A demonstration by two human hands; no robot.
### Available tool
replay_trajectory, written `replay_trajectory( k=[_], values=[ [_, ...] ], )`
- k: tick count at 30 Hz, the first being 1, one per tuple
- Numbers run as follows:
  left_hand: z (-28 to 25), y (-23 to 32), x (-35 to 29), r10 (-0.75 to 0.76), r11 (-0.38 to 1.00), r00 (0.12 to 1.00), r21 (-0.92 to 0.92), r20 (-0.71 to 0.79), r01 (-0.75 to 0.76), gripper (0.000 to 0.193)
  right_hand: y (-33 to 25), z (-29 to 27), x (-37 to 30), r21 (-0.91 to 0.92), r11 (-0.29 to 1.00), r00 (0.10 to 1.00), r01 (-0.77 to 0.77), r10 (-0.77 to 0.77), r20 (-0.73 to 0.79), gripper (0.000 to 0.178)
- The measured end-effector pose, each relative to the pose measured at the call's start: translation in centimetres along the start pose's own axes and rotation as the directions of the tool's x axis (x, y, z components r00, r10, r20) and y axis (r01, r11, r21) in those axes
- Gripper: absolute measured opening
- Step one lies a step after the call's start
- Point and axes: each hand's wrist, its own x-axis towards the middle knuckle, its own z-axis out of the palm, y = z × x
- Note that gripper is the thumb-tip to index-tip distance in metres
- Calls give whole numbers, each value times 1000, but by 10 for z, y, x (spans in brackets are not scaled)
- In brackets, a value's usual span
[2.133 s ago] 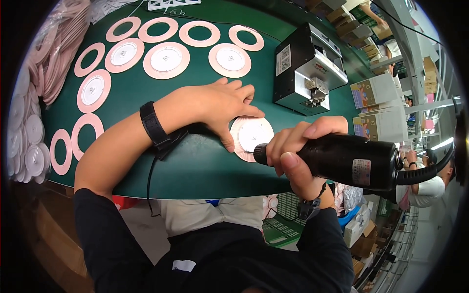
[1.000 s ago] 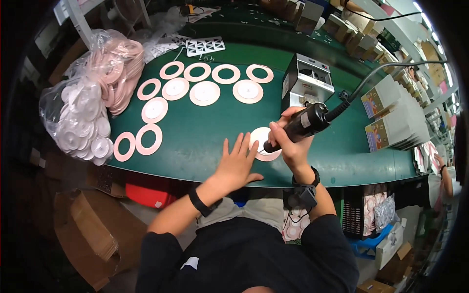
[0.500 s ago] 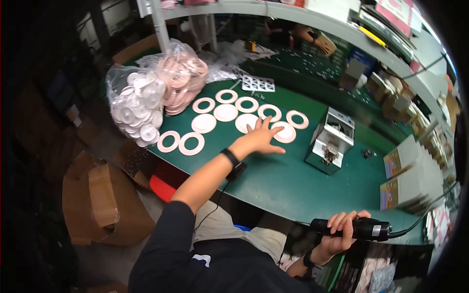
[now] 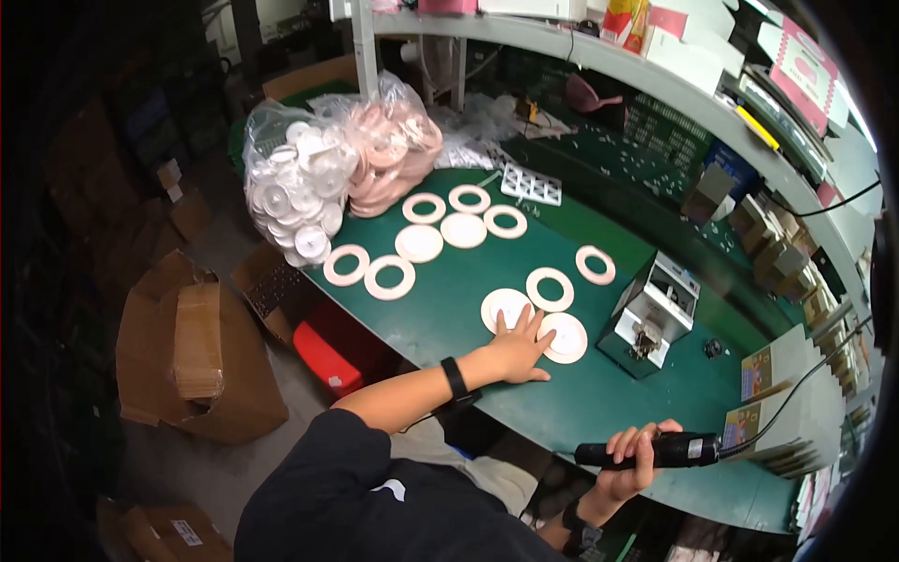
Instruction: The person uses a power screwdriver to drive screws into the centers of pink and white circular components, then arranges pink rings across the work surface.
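My left hand (image 4: 517, 352) is open, its spread fingertips resting on two pale pink rings with white discs in their middles, a left one (image 4: 500, 305) and a right one (image 4: 565, 339). Just beyond them lies a plain pink ring (image 4: 550, 289), partly hollow in the middle; another ring (image 4: 596, 265) is farther right. Over the table's front edge, my right hand (image 4: 629, 461) is closed round a black corded electric screwdriver (image 4: 670, 451), held level. To the left are two more disc-filled rings, including one white disc (image 4: 419, 244), and several open rings (image 4: 390, 278).
A grey metal box-shaped machine (image 4: 653, 317) stands right of the rings. Clear bags of white discs (image 4: 298, 192) and pink rings (image 4: 393, 150) sit at the table's left. Upright cartons (image 4: 777, 407) stand at right, a shelf (image 4: 524, 30) runs above, and a cardboard box (image 4: 201, 351) is on the floor.
My left hand has drawn two disc-filled rings toward the front edge, and one open ring has shifted nearer too. My right hand still holds the electric screwdriver. The view has shifted.
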Motion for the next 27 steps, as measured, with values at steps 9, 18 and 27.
replay_trajectory(
  k=[9,18,27],
  values=[
    [39,27,-62,80,988,932,-95,-355,-121,66,-18,10,14,-48,998,996,50,-46,77,35],
    [25,33,-73,107,984,924,-96,-367,-152,59,-18,54,147,-248,883,906,399,-338,255,25],
    [20,33,-58,119,968,917,-160,-381,-192,58,26,36,195,-547,791,959,274,-185,213,23]
  ],
)
